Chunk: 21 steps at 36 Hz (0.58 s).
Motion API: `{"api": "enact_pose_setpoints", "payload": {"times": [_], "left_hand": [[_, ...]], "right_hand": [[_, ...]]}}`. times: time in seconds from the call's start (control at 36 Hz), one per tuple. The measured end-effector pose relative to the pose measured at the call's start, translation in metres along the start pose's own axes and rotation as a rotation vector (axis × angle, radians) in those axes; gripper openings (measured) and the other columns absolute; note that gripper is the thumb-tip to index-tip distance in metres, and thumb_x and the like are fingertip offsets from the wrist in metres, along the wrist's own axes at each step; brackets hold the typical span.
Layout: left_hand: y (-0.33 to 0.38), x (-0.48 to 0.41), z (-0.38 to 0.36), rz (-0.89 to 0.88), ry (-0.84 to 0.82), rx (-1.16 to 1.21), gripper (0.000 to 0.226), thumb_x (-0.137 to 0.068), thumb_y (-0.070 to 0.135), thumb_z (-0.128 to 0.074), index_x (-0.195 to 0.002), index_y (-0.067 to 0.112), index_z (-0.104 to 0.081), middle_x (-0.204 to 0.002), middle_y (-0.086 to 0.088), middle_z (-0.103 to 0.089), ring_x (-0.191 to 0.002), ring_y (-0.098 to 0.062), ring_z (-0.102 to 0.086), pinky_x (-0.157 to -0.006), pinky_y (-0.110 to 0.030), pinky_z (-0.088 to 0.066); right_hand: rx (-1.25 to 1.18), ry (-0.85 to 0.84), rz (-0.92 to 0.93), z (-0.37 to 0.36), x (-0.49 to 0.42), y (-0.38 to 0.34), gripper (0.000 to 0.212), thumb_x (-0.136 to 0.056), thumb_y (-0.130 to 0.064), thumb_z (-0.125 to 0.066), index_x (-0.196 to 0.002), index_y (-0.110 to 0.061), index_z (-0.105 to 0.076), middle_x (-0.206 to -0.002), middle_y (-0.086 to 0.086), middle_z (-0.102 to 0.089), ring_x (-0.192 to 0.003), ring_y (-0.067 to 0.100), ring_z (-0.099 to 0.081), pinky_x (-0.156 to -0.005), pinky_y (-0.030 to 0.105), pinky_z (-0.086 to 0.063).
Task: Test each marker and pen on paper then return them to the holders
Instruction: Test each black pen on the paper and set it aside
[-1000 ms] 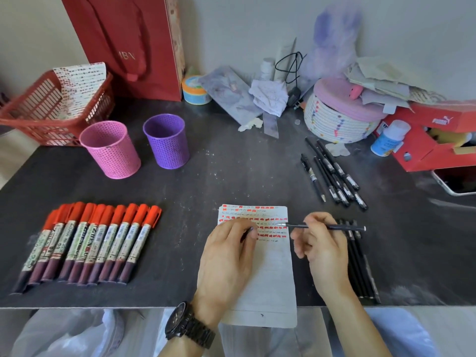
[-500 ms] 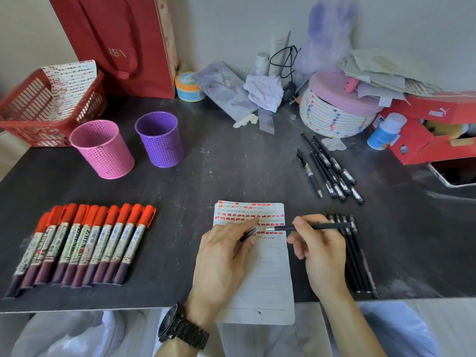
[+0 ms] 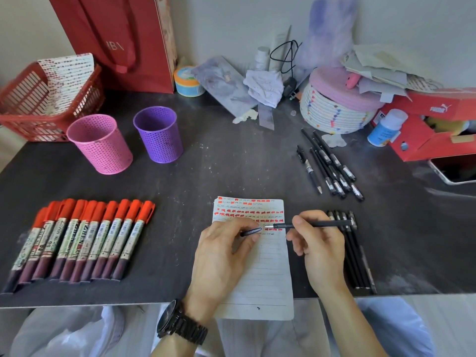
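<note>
Head view: right hand (image 3: 319, 251) fingers pinch a slim black pen (image 3: 313, 224), left hand (image 3: 224, 256) fingers grip its cap (image 3: 251, 231).

The right hand (image 3: 318, 249) brings the pen (image 3: 313, 224) leftward, so its tip now sits over the paper (image 3: 268, 274) close to the left hand (image 3: 222, 256), which holds the cap (image 3: 251, 231) beside it.

phone (image 3: 456, 171) cut off, marker labels (image 3: 77, 243) blurred
</note>
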<state>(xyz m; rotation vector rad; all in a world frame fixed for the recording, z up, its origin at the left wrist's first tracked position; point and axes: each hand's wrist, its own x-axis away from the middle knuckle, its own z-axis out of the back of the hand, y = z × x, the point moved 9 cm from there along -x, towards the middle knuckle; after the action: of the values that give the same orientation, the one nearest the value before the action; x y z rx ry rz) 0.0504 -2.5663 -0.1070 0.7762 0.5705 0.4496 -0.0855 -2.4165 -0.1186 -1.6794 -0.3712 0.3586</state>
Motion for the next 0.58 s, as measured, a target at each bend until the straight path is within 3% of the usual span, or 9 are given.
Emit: {"api": "enact_pose_setpoints", "payload": {"times": [0.17, 0.42, 0.58], "left_hand": [[0.003, 0.000, 0.001, -0.030, 0.020, 0.006, 0.017, -0.090, 0.035, -0.069, -0.106, 0.040, -0.067, -0.105, 0.028, -0.067, -0.100, 0.000, -0.060, -0.089, -0.040, -0.052], [0.003, 0.000, 0.002, -0.047, 0.036, 0.023, 0.018, -0.090, 0.037, -0.071, -0.107, 0.040, -0.068, -0.106, 0.034, -0.064, -0.101, 0.004, -0.059, -0.090, -0.037, -0.051], [0.002, 0.000, 0.003, -0.049, 0.041, 0.041, 0.017, -0.091, 0.042, -0.068, -0.108, 0.040, -0.069, -0.111, 0.030, -0.066, -0.103, 0.005, -0.059, -0.092, -0.032, -0.050]], "right_hand": [[0.047, -0.030, 0.028, -0.005, 0.001, -0.004, 0.015, -0.080, -0.036, -0.070, -0.078, -0.021, -0.067, -0.062, 0.011, -0.067, -0.047, 0.012, -0.049, -0.048, 0.019, -0.041], [0.130, -0.073, 0.042, -0.011, 0.003, -0.010, 0.008, -0.086, -0.022, -0.072, -0.078, -0.020, -0.071, -0.066, 0.011, -0.071, -0.048, 0.012, -0.048, -0.046, 0.021, -0.039], [0.118, -0.106, 0.024, -0.015, 0.005, -0.009, 0.019, -0.084, -0.041, -0.068, -0.082, -0.024, -0.075, -0.071, 0.012, -0.074, -0.050, 0.012, -0.048, -0.049, 0.021, -0.041]]}}
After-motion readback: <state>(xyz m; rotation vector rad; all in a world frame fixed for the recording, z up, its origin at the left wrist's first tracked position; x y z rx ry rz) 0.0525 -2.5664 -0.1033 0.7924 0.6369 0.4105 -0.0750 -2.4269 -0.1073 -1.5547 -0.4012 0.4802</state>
